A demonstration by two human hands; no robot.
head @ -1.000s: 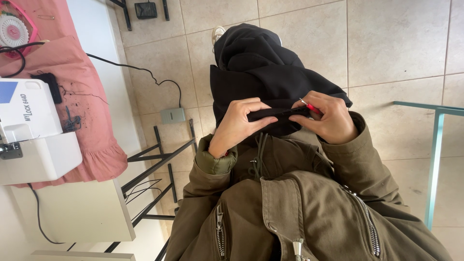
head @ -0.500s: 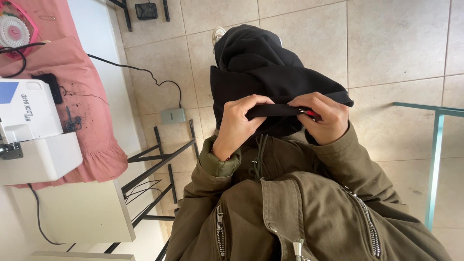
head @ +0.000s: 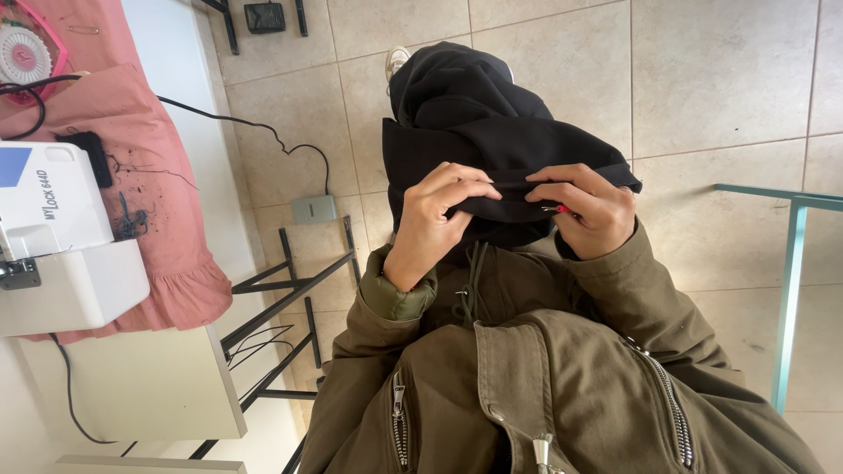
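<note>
Black fabric (head: 492, 140) pinched between left hand (head: 435, 219) and right hand (head: 593, 211); right grip also holds red tool (head: 560, 209).

place: home sewing room
signs: white overlock machine (head: 61, 237) w/ pink cloth (head: 149, 202) on table, tiled floor (head: 720, 79)

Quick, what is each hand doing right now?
Left hand: closed, pinching the fold of the black fabric.
Right hand: closed on the same fold, with a small red-handled tool in its fingers.
</note>
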